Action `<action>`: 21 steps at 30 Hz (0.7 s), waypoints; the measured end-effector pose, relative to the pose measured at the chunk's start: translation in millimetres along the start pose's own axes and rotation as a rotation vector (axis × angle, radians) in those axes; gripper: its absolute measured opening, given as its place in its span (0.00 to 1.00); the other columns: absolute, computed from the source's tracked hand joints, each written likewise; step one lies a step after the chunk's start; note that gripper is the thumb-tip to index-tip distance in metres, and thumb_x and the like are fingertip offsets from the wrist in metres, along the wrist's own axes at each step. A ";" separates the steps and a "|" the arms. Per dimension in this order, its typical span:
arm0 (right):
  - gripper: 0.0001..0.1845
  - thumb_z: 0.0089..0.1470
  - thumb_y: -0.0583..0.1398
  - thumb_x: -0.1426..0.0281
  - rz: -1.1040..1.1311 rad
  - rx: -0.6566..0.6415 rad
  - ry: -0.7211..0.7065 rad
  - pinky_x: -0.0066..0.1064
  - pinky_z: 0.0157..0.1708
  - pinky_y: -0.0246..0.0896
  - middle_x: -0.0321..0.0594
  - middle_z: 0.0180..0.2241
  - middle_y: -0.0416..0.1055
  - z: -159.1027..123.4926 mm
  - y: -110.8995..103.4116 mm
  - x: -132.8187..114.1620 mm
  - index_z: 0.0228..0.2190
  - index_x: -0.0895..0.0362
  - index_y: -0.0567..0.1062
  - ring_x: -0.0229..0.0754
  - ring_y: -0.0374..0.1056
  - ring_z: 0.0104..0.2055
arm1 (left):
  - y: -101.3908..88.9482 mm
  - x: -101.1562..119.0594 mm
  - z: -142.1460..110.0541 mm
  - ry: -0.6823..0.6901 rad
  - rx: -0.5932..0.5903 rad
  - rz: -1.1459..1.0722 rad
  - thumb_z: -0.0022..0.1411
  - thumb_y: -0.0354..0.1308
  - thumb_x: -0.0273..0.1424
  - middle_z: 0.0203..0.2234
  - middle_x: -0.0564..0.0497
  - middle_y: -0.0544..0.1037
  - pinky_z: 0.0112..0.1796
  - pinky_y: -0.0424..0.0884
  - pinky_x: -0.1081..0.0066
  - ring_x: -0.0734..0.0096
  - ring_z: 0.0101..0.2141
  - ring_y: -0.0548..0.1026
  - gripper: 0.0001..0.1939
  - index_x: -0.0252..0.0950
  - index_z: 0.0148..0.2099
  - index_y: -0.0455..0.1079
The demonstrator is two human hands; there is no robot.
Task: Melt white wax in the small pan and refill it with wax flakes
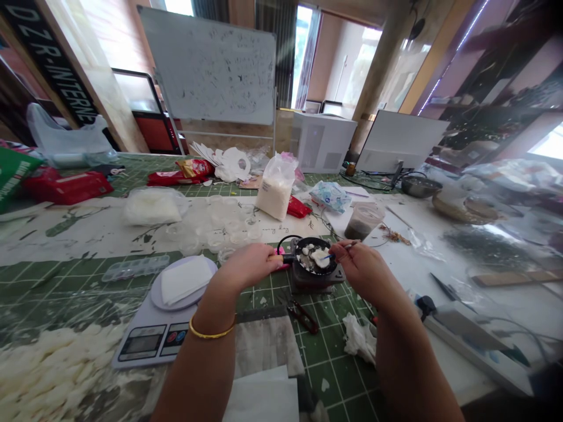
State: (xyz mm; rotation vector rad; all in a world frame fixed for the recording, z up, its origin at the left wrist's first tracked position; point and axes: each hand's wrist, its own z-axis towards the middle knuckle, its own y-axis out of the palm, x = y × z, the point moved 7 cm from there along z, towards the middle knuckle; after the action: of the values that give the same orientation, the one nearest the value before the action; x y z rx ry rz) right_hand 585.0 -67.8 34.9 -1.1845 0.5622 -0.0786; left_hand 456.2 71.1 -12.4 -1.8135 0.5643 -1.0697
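Pan (pixel 314 257) is steadied at 9 o'clock by left hand (pixel 248 265), fingers curled on handle (pixel 287 258); thin tool (pixel 329 256) is pinched by right hand (pixel 358 266).

The end of the small black pan's (pixel 315 258) handle is hidden by the left hand (pixel 250 265). Much of the thin blue tool (pixel 328 256) is covered by the right hand (pixel 357 268). The marks on the whiteboard (pixel 211 64) are too small to read. The white flakes (pixel 44 366) are cut off by the picture's edge.
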 end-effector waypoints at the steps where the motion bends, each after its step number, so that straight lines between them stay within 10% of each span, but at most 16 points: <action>1: 0.20 0.58 0.46 0.63 0.005 -0.015 -0.016 0.30 0.35 0.57 0.42 0.31 0.74 -0.6 0.4 -1.4 0.28 0.57 0.73 0.41 0.68 0.34 | 0.0 0.1 0.1 0.000 -0.001 -0.001 0.58 0.41 0.44 0.22 0.50 0.70 0.23 0.51 0.70 0.72 0.22 0.63 0.20 0.36 0.24 0.60; 21: 0.20 0.58 0.47 0.63 0.026 -0.005 -0.024 0.30 0.35 0.57 0.42 0.32 0.74 0.7 2.2 -2.6 0.25 0.57 0.73 0.41 0.68 0.34 | -0.8 0.0 0.1 0.006 0.012 0.005 0.58 0.41 0.44 0.21 0.50 0.70 0.23 0.52 0.71 0.71 0.22 0.64 0.19 0.36 0.24 0.61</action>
State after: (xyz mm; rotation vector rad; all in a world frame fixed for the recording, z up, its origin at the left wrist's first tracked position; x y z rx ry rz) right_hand 582.6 -65.4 34.2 -1.1812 0.5570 -0.0409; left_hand 456.2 71.5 -11.8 -1.7984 0.5650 -1.0734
